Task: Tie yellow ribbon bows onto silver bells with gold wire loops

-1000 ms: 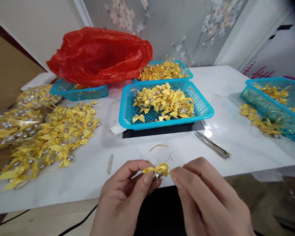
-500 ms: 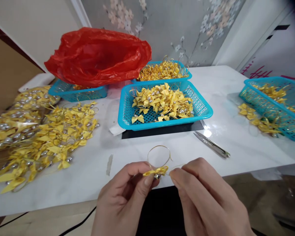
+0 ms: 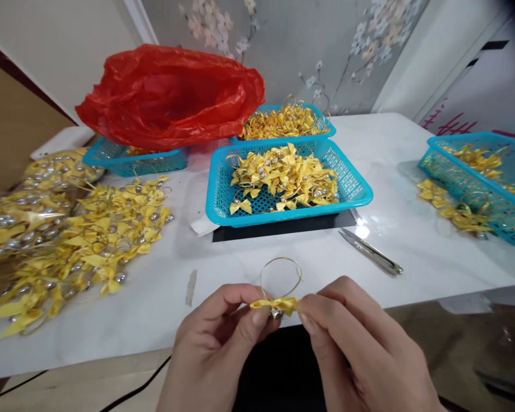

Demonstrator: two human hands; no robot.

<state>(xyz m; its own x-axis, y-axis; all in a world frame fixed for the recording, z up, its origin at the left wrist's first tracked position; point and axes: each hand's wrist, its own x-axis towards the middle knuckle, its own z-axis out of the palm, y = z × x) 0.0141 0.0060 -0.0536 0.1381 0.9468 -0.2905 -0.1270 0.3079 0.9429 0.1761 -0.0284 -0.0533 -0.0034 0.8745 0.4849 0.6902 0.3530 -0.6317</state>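
Between my two hands is a yellow ribbon bow (image 3: 285, 304) with a small silver bell (image 3: 276, 313) under its middle. A thin gold cord loop (image 3: 301, 273) stands up above it. My left hand (image 3: 217, 337) is closed, thumb and forefinger pinching the bow's left end. With the fingertips together, my right hand (image 3: 360, 337) grips the bow's right tip; the very end is hidden by the fingers. Beyond my right hand, silver thread snips (image 3: 371, 252) lie on the white table (image 3: 249, 257).
A blue basket (image 3: 288, 216) of yellow bows stands ahead, with another blue basket (image 3: 332, 133) behind. At left lie a heap of bows (image 3: 107, 240) and filled clear bags (image 3: 30, 212). A red plastic bag (image 3: 167, 97) covers part of a basket. Another blue basket (image 3: 463, 177) tilts at right.
My right fingertips have moved from just beside the bow, where a fine strand showed, onto its right tip. The cord loop has shifted slightly right.
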